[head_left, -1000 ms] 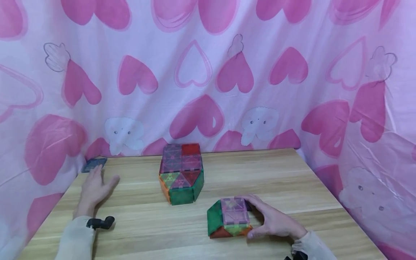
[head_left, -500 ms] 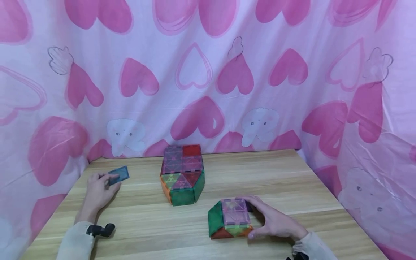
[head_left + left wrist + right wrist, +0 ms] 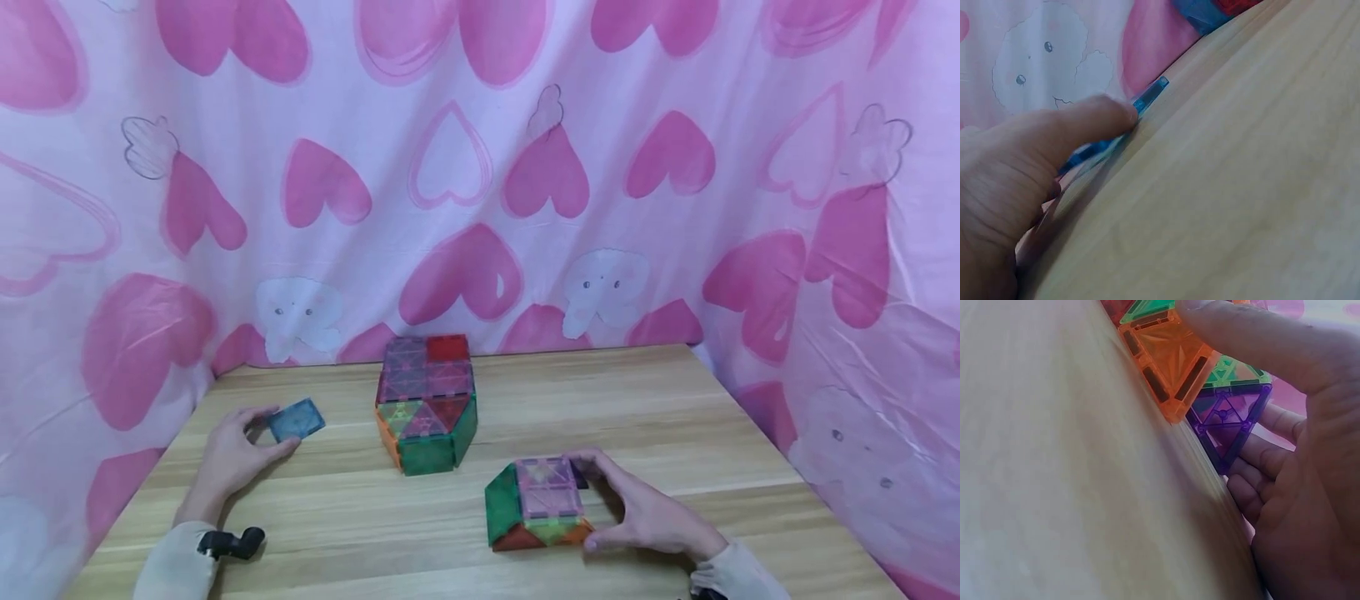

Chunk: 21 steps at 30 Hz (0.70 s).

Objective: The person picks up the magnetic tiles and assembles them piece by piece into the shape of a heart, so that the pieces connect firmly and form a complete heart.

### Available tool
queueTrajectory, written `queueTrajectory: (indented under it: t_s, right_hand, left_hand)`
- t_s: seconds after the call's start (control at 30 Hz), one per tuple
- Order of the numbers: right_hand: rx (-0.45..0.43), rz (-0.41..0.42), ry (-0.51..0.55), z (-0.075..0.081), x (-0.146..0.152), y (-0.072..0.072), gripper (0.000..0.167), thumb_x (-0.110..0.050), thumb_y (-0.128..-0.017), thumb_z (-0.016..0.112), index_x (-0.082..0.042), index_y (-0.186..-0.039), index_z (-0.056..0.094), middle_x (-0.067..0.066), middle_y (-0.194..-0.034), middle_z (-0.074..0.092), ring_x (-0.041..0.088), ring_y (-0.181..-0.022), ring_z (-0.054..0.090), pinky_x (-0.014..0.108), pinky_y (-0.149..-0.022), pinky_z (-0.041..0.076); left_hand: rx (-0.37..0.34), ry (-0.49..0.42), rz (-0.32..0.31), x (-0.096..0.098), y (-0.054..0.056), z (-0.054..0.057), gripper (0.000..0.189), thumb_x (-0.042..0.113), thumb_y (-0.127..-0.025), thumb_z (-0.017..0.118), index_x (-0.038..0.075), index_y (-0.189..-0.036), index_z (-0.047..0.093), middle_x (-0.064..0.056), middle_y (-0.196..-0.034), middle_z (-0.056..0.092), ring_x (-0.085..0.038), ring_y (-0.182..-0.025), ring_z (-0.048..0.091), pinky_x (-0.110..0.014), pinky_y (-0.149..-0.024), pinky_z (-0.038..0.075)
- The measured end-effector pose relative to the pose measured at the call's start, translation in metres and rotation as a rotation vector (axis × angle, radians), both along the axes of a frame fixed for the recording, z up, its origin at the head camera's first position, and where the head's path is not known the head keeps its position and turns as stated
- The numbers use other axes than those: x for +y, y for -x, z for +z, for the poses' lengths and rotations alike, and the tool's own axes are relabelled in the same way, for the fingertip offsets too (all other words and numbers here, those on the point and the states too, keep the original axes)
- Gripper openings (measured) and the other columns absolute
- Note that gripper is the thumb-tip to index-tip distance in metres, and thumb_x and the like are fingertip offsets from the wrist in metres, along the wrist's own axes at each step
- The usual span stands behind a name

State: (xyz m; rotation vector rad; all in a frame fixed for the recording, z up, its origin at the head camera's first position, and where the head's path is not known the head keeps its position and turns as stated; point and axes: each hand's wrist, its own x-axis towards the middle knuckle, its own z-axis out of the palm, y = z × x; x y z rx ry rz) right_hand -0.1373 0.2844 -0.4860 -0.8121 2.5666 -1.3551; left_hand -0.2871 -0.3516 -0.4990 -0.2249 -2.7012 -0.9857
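Observation:
In the head view my left hand [image 3: 234,457] pinches a blue magnetic tile [image 3: 297,420] between thumb and fingers, low over the left of the table. The left wrist view shows the thumb across this blue tile [image 3: 1152,94], close to the wood. My right hand [image 3: 651,510] grips the right end of a small magnetic-tile structure [image 3: 546,502], with a pink top and a green left side. Up close, the thumb lies on its orange triangle tile [image 3: 1172,353], and fingers sit behind a purple triangle tile [image 3: 1222,419].
A larger magnetic-tile structure [image 3: 427,404] stands at the middle back of the wooden table [image 3: 360,533], its top purple, red and pink, its front green. Behind the table hangs a pink curtain [image 3: 480,167] with hearts, which also runs along both sides.
My left hand first lay with fingers on the blue tile at the far left corner. It has since pinched the tile and brought it right and nearer. My right hand keeps its grip.

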Motion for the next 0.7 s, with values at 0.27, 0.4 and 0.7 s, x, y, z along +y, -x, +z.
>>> queueTrajectory:
  t_s: [0.27,0.4,0.7]
  right_hand:
    - [0.001,0.02,0.021,0.0,0.0,0.003,0.1,-0.029,-0.088,0.098,-0.026,-0.167,0.038,0.0,-0.161,0.054,0.015,-0.151,0.049,0.015,-0.124,0.026]
    - [-0.013,0.036,0.044,-0.001,0.0,0.003,0.098,-0.027,-0.089,0.097,-0.025,-0.167,0.038,0.003,-0.165,0.052,0.013,-0.154,0.046,0.014,-0.124,0.025]
    - [-0.012,0.026,0.042,-0.004,0.002,0.003,0.1,-0.027,-0.089,0.097,-0.023,-0.169,0.037,0.002,-0.165,0.052,0.013,-0.154,0.046,0.014,-0.124,0.025]
  left_hand:
    - [-0.01,-0.377,0.105,0.01,-0.003,0.023,0.079,0.03,-0.095,0.093,0.0,-0.158,0.056,-0.017,-0.15,0.065,-0.006,-0.125,0.064,-0.005,-0.096,0.049]
    - [0.098,-0.636,-0.016,0.031,-0.004,0.051,0.075,0.004,-0.092,0.091,-0.004,-0.157,0.055,0.0,-0.143,0.067,0.005,-0.121,0.063,-0.01,-0.105,0.05]
    - [0.325,-0.804,-0.505,0.123,-0.035,0.121,0.077,-0.035,-0.071,0.082,-0.018,-0.143,0.06,-0.009,-0.138,0.071,-0.017,-0.123,0.071,-0.026,-0.111,0.054]
